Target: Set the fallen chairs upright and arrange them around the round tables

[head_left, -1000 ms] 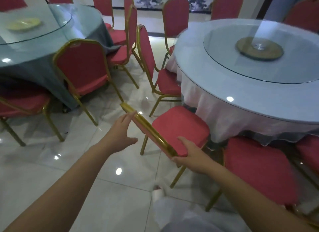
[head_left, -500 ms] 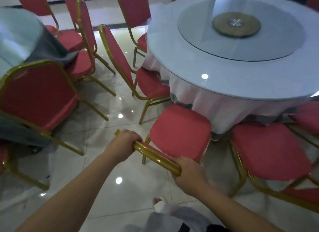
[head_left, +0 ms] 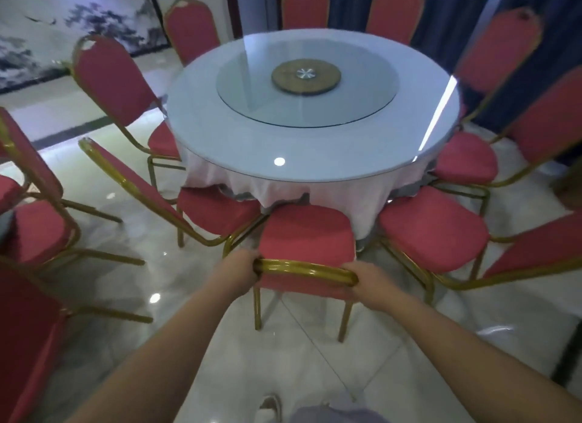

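Observation:
A red padded chair [head_left: 307, 233] with a gold frame stands upright directly in front of me, its seat pointing at the round table [head_left: 315, 145]. My left hand [head_left: 234, 273] grips the left end of the chair's gold top rail. My right hand [head_left: 367, 279] grips the right end of the same rail. The table has a white cloth and a glass turntable [head_left: 305, 95] on top. The seat's front edge reaches the hanging cloth.
Several more red chairs ring the table, close on the left [head_left: 217, 210] and right [head_left: 433, 230] of mine. Other chairs [head_left: 34, 230] stand at the far left. Glossy tiled floor [head_left: 315, 353] lies under me. My shoe [head_left: 269, 407] shows at the bottom.
I have turned to face the white table squarely. The chair swung round with both hands on its top rail and now points straight at the table between its two neighbours.

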The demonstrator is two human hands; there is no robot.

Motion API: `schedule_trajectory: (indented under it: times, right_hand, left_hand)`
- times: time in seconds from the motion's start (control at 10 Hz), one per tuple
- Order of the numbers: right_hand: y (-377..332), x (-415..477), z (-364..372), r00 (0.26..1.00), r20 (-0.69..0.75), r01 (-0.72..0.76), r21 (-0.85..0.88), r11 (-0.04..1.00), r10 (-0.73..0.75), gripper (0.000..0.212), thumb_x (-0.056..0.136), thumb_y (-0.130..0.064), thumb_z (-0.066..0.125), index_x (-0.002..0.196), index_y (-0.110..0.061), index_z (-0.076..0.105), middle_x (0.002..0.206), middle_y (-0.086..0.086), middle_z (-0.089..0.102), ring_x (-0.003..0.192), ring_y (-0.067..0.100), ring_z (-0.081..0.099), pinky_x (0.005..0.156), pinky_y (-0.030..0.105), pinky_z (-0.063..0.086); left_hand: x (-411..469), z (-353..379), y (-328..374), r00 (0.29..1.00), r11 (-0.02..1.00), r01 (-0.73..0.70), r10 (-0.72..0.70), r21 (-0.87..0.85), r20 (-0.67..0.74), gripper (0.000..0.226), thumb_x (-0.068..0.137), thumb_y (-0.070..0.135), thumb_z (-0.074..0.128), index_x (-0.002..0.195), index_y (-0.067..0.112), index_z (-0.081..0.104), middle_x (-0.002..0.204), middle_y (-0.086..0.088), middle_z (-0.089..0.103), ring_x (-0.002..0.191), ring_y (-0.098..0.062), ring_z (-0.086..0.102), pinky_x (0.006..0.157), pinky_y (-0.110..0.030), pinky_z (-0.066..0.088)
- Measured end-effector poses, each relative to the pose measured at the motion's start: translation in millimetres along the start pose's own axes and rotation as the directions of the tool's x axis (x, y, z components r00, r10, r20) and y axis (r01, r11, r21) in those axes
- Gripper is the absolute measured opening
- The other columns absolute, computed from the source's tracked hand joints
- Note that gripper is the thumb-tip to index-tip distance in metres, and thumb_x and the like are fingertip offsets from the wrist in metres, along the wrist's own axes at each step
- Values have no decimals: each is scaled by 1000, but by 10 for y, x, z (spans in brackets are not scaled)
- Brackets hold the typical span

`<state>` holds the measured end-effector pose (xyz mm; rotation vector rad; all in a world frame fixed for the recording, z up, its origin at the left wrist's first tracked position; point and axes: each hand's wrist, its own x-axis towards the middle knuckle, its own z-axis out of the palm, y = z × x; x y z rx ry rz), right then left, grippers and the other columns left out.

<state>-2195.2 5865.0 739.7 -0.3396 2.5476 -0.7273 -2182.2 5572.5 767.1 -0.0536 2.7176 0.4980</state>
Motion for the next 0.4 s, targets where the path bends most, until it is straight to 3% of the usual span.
schedule_trajectory:
  times: [0.1,0.2,0.3,0.4]
  right_hand:
    - [-100,-40,109,987,-105,-125,-36,992,120,19,74,-19,69,91,-20,60,92,1,65,88,24,63,78,40,54]
    - [-215,-44,182,951,-189,-269,-107,957,246,34,79,-24,71,108,-27,55,108,-1,59,103,25,57,85,37,46]
    - [-370,-130,165,936,-167,-327,-87,941,310,48,82,-21,67,128,-26,51,121,4,56,115,28,54,98,43,45]
    - [-584,-200,49,955,-184,-230,31,973,232,68,81,-20,74,142,-29,46,129,1,55,116,23,56,96,42,51]
  left_hand:
    - [-30,4,-160,999,999,-51,51,-1,6,19,88,16,56,100,29,63,90,3,65,85,-17,62,74,-33,54]
    - [29,40,-251,992,992,-121,121,29,-21,25,87,20,56,109,31,61,99,2,64,93,-20,62,83,-42,54]
    - [-11,82,-318,988,988,-147,149,-53,34,49,84,25,65,130,36,51,119,0,57,112,-25,55,97,-49,47]
    - [12,-55,-401,971,976,-211,216,-50,105,91,77,40,77,149,45,22,140,-2,44,128,-27,45,106,-50,41]
